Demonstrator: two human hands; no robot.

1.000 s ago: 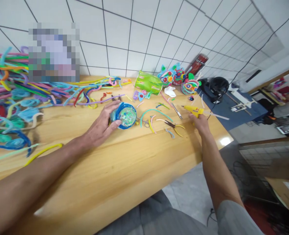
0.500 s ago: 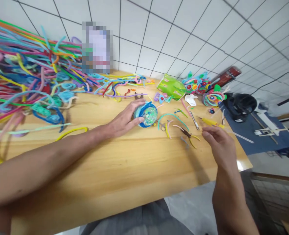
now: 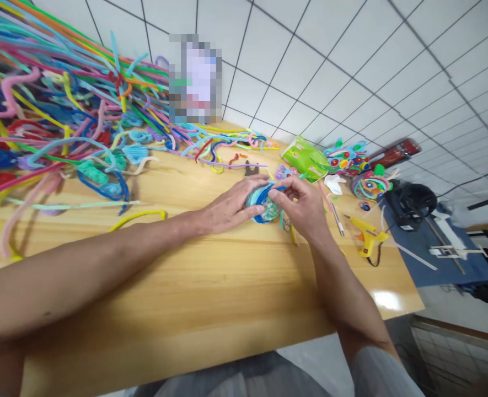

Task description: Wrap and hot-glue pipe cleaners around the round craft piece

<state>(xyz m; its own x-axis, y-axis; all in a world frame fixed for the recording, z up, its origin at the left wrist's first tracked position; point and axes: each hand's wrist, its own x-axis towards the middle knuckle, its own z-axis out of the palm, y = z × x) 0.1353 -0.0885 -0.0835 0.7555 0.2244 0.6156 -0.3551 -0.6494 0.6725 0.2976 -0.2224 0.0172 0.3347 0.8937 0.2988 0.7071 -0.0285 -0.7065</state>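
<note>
Now the left hand cups and right hand pinches a round, fuzzy blue-green coil toward the wooden worktop's far edge.

The widest way to the blue pipe-cleaner-wrapped ring is from its near side, across bare wooden tabletop between the forearms. Left of it the left hand bars entry, with a pipe-cleaner heap farther out. Right of it stands the right hand, then the hot glue gun. Beyond it, a green packet obstructs.
</note>
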